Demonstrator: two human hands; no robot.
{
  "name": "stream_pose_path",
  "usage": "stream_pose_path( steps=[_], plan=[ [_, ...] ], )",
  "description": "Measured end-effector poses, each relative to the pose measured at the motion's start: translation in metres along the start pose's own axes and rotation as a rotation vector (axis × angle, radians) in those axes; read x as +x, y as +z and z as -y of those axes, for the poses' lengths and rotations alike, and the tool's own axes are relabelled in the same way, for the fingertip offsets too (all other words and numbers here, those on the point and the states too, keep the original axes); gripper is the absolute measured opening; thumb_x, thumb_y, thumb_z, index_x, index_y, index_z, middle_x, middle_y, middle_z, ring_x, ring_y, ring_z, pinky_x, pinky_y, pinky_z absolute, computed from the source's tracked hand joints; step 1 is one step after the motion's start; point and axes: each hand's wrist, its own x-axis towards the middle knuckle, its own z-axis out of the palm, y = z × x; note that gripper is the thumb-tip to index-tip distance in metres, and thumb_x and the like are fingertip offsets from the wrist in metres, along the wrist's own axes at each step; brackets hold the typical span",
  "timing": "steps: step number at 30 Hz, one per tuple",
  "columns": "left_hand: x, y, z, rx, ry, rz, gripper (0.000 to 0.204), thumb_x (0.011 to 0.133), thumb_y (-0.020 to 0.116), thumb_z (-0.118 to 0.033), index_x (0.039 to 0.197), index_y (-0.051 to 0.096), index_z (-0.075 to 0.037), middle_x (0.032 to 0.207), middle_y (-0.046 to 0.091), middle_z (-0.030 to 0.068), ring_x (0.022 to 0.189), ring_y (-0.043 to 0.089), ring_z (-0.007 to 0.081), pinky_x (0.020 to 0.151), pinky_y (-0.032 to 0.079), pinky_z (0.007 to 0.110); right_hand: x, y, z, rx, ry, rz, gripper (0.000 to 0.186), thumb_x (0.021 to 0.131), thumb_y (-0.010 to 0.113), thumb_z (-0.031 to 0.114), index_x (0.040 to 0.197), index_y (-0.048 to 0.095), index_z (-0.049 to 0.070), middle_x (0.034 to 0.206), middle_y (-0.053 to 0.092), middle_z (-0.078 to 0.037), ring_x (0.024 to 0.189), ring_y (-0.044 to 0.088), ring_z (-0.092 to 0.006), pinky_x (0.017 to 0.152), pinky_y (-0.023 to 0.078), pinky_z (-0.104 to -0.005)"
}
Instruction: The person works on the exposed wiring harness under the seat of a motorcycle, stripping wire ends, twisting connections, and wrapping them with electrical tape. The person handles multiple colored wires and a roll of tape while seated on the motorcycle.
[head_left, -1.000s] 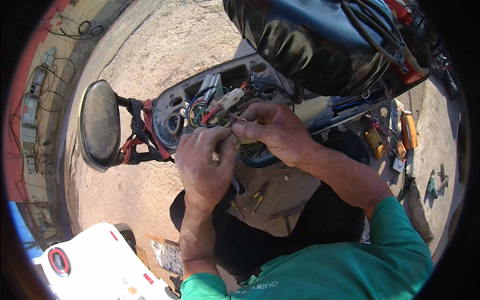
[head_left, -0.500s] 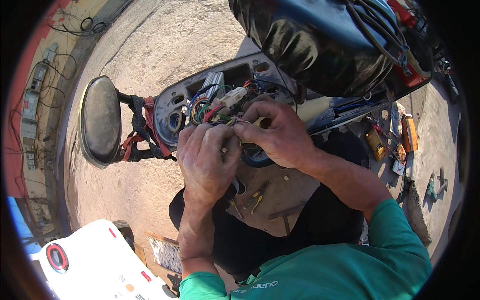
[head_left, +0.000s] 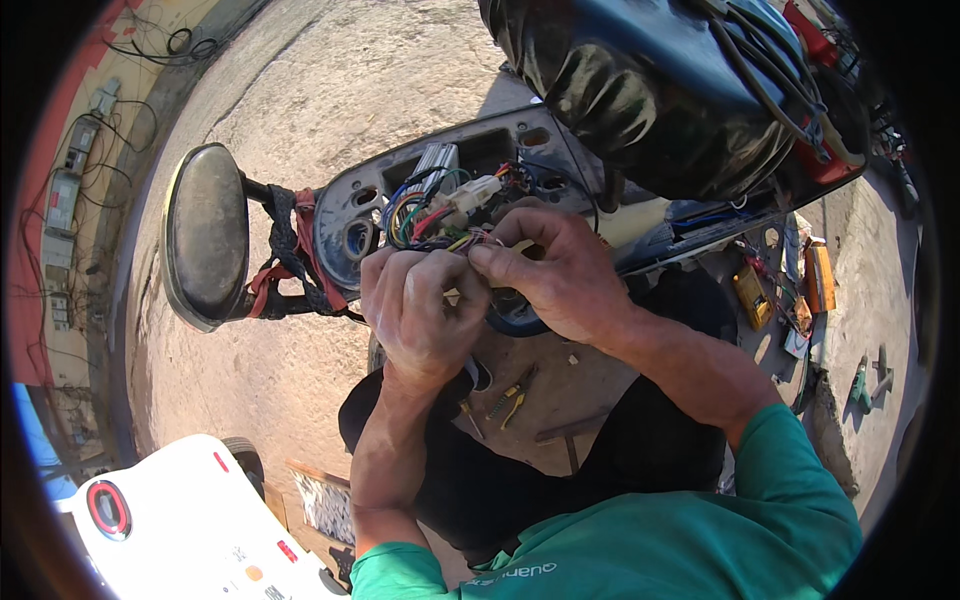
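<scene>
Both my hands work close together over a bundle of coloured wires (head_left: 405, 215) on an open scooter body (head_left: 335, 225). My left hand (head_left: 425, 305) is closed, its fingers curled round thin wires. Thumb and forefinger of my right hand (head_left: 545, 260) pinch thin wires just beside it; the wire ends are hidden by my fingers. A white plug connector (head_left: 477, 193) sits among the wires just beyond my hands. Behind it a finned metal box (head_left: 437, 160) lies in the body's recess. A black padded seat (head_left: 610, 100) is tilted up at the far right.
A padded backrest (head_left: 207, 235) juts out left on bars wrapped in red and black strips. Yellow-handled pliers (head_left: 514, 400) lie on the ground between my legs. A yellow meter (head_left: 752, 297) and a green power tool (head_left: 860, 390) lie right. A white vehicle panel (head_left: 190, 520) stands near left.
Both hands stay on the wires with almost the same grip. The view has shifted slightly, and my left wrist has moved a little up and to the right.
</scene>
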Motion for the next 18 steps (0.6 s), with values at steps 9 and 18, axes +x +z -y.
stream_pose_path(
  steps=[9, 18],
  plan=[
    [-0.003, 0.0, -0.003, -0.019, 0.002, -0.017, 0.034, 0.073, 0.079, 0.01, 0.097, 0.062, -0.007, 0.083, 0.062, 0.0042, 0.075, 0.062, 0.0272, 0.072, 0.05, 0.042, -0.001, -0.001, 0.002, -0.02, 0.034, -0.014, 0.031, 0.092, 0.076, 0.027, 0.093, 0.076, -0.004, 0.094, 0.073, -0.013, 0.083, 0.07, -0.0183, 0.075, 0.053, -0.0357],
    [-0.003, -0.006, -0.007, -0.034, -0.036, 0.034, 0.031, 0.075, 0.083, 0.002, 0.099, 0.066, -0.009, 0.085, 0.065, 0.003, 0.078, 0.065, 0.0238, 0.082, 0.051, 0.043, -0.001, 0.0, -0.008, 0.193, 0.098, 0.009, 0.025, 0.094, 0.076, 0.021, 0.097, 0.078, -0.004, 0.095, 0.074, -0.008, 0.086, 0.068, -0.0118, 0.077, 0.052, -0.0299]
  ],
)
